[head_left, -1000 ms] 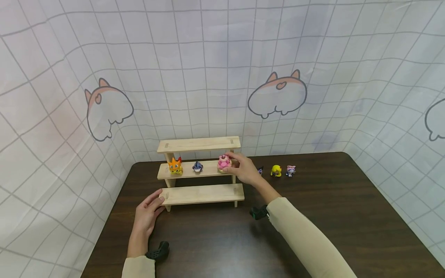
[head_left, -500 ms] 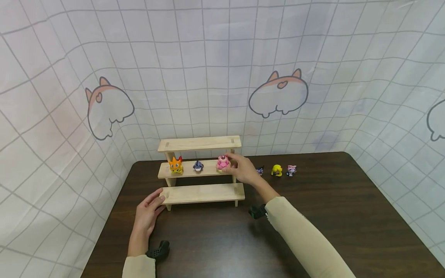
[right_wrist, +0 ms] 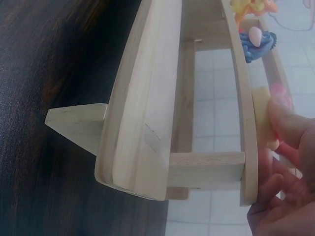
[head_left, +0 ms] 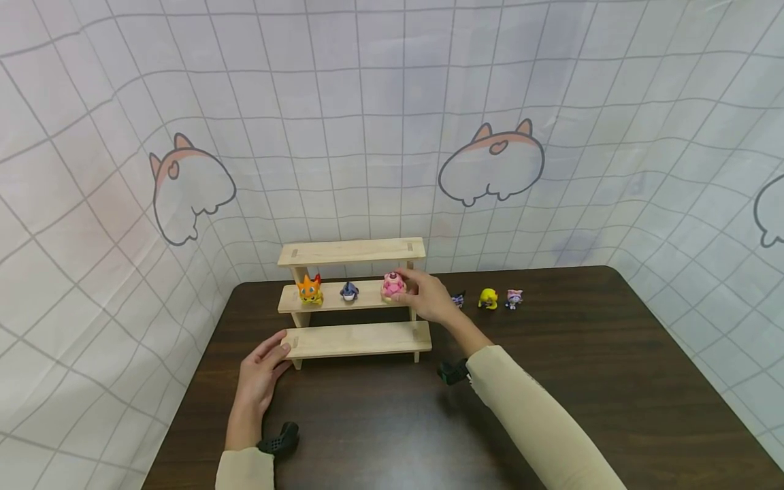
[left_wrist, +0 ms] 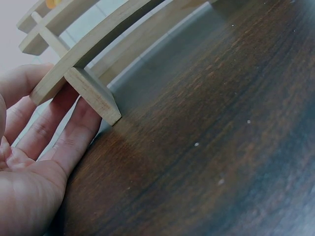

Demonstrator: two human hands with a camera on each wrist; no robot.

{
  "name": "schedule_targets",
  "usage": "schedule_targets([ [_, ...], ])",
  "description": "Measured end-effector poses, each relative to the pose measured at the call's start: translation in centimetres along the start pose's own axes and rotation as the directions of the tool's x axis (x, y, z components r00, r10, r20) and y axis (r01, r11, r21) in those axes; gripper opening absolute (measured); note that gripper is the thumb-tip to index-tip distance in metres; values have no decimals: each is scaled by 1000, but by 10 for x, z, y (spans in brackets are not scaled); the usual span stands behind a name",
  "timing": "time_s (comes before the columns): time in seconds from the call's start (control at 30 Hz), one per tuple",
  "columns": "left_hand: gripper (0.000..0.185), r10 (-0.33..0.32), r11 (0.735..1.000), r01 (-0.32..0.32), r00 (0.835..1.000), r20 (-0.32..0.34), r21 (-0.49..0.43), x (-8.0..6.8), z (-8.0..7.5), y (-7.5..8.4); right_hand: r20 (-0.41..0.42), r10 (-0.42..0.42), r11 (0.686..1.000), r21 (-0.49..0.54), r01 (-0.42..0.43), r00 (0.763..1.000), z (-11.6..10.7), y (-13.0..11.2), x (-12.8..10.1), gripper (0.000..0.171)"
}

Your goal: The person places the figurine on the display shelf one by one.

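Observation:
A three-tier wooden display shelf (head_left: 361,340) stands on the dark table. My left hand (head_left: 257,381) grips the left end of its lowest tier, with fingers under the board in the left wrist view. At the right end of the middle tier, my right hand (head_left: 431,299) pinches a pink figurine (head_left: 392,284) between thumb and fingers. Its cream base (right_wrist: 262,115) sits at the board's surface in the right wrist view. Along that same tier stand an orange figurine (head_left: 310,291) at the left and a small blue figurine (head_left: 349,292) near the middle.
Right of the shelf, on the table, are a dark purple figurine (head_left: 458,299) partly behind my right hand, a yellow figurine (head_left: 488,299) and a pink-and-white figurine (head_left: 514,298). A white grid-patterned cloth (head_left: 367,122) hangs behind the table and along both sides.
The pink figurine has shifted very slightly left along the middle tier, with my right hand still holding it. My left hand keeps its place on the lowest tier.

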State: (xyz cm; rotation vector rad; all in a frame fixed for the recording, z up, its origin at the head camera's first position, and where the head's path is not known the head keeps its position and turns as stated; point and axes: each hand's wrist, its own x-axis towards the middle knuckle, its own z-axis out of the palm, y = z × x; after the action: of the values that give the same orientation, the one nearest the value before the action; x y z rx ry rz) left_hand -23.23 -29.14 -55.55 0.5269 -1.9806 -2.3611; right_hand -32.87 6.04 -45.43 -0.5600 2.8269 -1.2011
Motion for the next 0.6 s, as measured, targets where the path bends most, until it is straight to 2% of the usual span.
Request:
schedule_targets([
  [0.3, 55, 5, 1000, -5, 1000, 1, 2, 0, 1, 0, -4, 23, 1000, 18, -23, 1000, 0, 0, 0, 60],
  [0.47, 54, 7, 1000, -7, 1000, 2, 3, 1, 1, -1, -4, 45, 990, 136, -44, 999, -1, 8, -3, 66],
  [0.6, 55, 12, 1000, -12, 1000, 0, -6, 1, 0, -2, -30, 34, 967, 255, -25, 999, -3, 21, -8, 62],
])
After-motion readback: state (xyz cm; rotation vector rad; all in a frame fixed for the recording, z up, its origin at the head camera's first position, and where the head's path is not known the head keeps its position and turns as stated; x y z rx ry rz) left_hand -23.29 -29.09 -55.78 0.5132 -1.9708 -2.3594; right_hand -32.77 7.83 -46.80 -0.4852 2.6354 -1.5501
